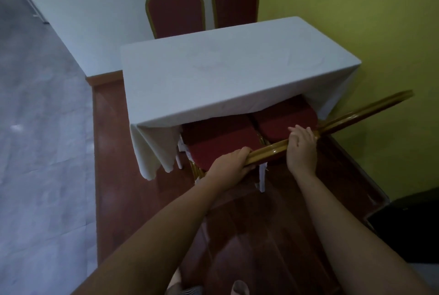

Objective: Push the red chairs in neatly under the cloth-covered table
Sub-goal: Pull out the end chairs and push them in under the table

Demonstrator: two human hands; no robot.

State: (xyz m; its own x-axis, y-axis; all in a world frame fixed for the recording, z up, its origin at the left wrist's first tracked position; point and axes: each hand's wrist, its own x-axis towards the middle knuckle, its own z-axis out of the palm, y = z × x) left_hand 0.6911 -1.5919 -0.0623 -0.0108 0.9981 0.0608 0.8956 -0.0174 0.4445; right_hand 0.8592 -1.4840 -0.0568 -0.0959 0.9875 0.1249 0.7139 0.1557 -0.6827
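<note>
Both hands, left hand [229, 164] and right hand [301, 146], grip the red chair's [221, 140] gold back rail [266, 151].

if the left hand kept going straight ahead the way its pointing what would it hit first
The left hand grips the gold chair back rail and points toward the table. Straight ahead, it would probably first meet the near red seat cushion, then the hanging white tablecloth.

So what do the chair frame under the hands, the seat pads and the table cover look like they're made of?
Chair frame: probably gold-painted metal tube, judging by its glossy highlights. Seat pads: dark red matte upholstery, likely fabric over padding. Table cover: white cloth, draping in soft folds at the corner. Exact materials cannot be confirmed.
</note>
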